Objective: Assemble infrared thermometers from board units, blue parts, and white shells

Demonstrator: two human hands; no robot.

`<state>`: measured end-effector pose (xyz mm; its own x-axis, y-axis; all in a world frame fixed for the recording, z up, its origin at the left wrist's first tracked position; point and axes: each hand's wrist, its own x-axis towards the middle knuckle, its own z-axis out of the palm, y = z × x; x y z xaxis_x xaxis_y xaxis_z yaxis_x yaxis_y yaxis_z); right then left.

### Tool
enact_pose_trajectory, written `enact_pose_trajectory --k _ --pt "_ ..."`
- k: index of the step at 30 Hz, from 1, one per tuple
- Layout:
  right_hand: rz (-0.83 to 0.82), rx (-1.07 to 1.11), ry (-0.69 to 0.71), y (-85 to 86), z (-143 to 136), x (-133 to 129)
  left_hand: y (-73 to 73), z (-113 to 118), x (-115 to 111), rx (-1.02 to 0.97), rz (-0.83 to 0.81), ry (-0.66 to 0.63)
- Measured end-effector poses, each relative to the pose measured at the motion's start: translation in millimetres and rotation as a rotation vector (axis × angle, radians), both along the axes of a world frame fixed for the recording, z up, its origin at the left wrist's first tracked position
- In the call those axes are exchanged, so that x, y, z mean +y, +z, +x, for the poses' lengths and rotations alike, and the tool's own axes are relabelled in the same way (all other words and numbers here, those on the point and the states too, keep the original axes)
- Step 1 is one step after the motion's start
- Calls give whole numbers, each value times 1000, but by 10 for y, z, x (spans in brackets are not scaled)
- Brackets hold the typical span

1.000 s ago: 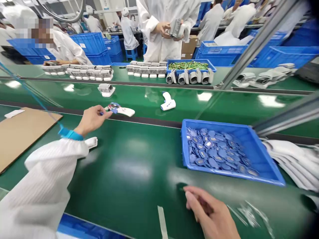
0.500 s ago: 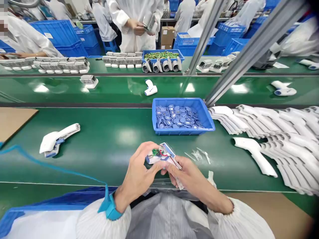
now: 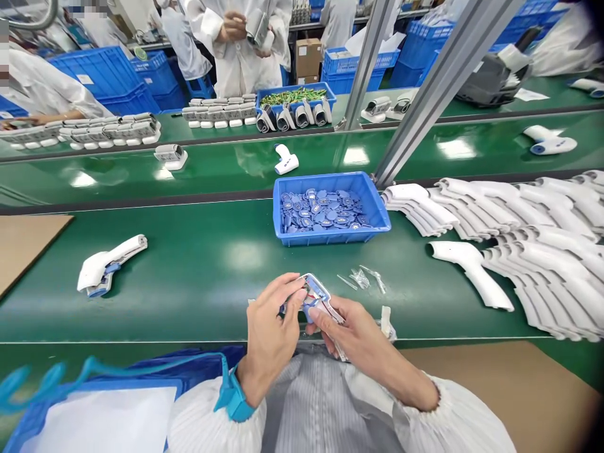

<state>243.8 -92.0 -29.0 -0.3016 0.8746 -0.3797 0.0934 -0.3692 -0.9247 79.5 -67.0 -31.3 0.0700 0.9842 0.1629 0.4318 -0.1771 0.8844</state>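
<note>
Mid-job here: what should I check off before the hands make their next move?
1. Right hand holding the open housing: ok.
2. Left hand at the housing: ok; exact grip: cannot tell.
3. Wiring inside fully seated: cannot tell, hands partly cover it.
4. Wristband on left wrist: ok.
5. Bench free of loose plastic bits: not ok, some lie beyond the right hand.
6. Blue bin stocked with blue parts: ok.

Left grip [image 3: 271, 321] bent at the knuckles, right grip [image 3: 349, 327] curled inward, close together, both forearms [image 3: 408, 377] slanting inward
</note>
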Motion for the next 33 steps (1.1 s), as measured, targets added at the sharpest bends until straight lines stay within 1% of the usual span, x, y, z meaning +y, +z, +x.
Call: enact_pose_trajectory --k 2,4,5,6,7,9,10,11,14,15,17,19,21,23,25,27,28,30,31,33 --pt "65 -89 40 10 45 -1 -24 -21 47 -119 -109 -1" --pt "184 -248 104 23 112 20 -52 -67 139 -269 -302 -22" --pt "254 -336 140 28 151 39 -65 -93 191 -322 -403 -66" --pt "320 -418 174 31 192 60 -77 -118 239 -342 -484 -140" --pt "373 -485 204 35 232 82 -86 -138 278 -325 -533 -245" --pt "441 -566 233 46 305 115 -94 -163 318 -244 -545 -460" --pt "459 -577 214 56 334 125 -92 -166 319 -208 -517 -517" --pt "471 -575 169 69 358 131 -87 -165 310 -179 -483 -529" --pt "533 -578 -24 117 381 138 -46 -146 255 -110 -396 -448" --pt "564 -603 -66 133 370 144 -26 -138 236 -79 -368 -436" --pt "617 -680 -81 172 323 162 18 -121 205 -21 -321 -444" --pt "648 -745 -49 226 254 180 55 -99 182 24 -290 -431" --pt "680 -792 -35 287 192 188 74 -67 165 50 -279 -372" --pt "705 -828 -75 312 177 188 73 -28 163 58 -287 -311" --pt "658 -843 -151 242 247 195 53 2 183 51 -302 -279" --pt "546 -897 -236 65 407 211 18 6 229 35 -321 -261" --pt "488 -959 -271 -47 509 219 -4 -5 260 23 -331 -251" --pt "429 -1165 -313 -250 708 218 -47 -48 326 8 -348 -234" --pt "427 -1266 -329 -317 787 207 -63 -75 357 5 -352 -229" --pt "454 -1410 -379 -356 869 163 -74 -125 406 3 -357 -240"
